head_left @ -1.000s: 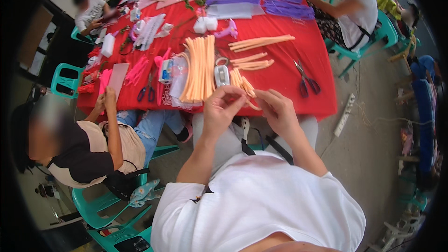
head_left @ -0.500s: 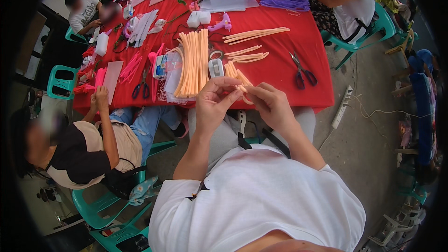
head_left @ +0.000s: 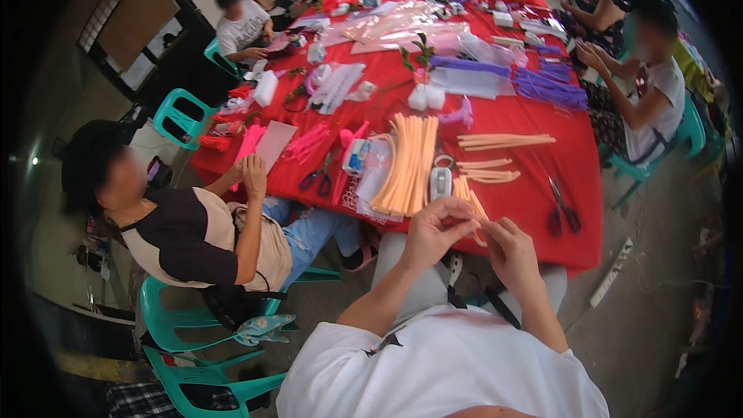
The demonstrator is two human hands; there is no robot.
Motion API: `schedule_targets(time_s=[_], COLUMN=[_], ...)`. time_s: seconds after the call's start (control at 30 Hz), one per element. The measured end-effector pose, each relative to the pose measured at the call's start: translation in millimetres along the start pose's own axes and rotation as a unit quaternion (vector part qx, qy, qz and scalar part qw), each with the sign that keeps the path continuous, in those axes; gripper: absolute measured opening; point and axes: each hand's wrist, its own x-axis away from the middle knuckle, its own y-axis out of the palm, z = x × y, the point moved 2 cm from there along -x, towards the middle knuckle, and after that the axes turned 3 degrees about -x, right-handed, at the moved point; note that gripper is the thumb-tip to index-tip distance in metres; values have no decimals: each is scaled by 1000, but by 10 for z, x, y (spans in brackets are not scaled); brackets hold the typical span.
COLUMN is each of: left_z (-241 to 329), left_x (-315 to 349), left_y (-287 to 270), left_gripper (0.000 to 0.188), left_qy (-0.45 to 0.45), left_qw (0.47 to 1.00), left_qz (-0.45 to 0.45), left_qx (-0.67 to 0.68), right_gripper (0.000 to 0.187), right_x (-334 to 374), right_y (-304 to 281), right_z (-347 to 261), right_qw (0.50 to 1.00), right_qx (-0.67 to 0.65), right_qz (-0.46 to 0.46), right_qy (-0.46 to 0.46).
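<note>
A peach strip (head_left: pixel 479 238) is between the person's two hands, just off the near edge of the table (head_left: pixel 573 162), mostly hidden by the fingers. The left hand (head_left: pixel 441 224) pinches it with thumb and forefinger, the other fingers curled; the right hand (head_left: pixel 512 254) pinches it from the other side, fingertips close to those of the left. Just beyond the hands lie a few short peach pieces (head_left: pixel 463 188), partly covered by the left hand, and beside them a small grey-and-white gadget (head_left: pixel 440 183) with a roll of tape (head_left: pixel 443 161) behind it. To the left of the gadget lies a thick bundle of peach strips (head_left: pixel 416 162), next to a blue-and-white box (head_left: pixel 356 156). On the right, loose peach strips (head_left: pixel 507 141) lie in small groups, and dark-handled scissors (head_left: pixel 563 213) lie open near the table's right side. Farther back are a pink glue gun (head_left: pixel 460 114), white foam blocks (head_left: pixel 426 97) and a spread of purple strips (head_left: pixel 551 89). The table wears a red cloth. At the left, a co-worker (head_left: pixel 186 232) in a black-and-beige shirt sits with both hands raised near a pale pink sheet (head_left: pixel 275 143). A white power strip (head_left: pixel 611 272) lies on the floor at the right.
</note>
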Motion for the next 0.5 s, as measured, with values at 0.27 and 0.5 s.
schedule_targets(time_s=[0.27,0.5], left_z=[157,174], left_x=[-11,26], left_y=[-81,-16], left_gripper=[23,23], left_qy=[-26,-22], left_qw=[995,988], left_qz=[75,101], left_qx=[57,116], right_gripper=[34,34], right_x=[1,17], right_y=[106,100], right_z=[-64,-17], right_qw=[987,981], right_qx=[134,162], right_qz=[46,59], right_qy=[-72,-92])
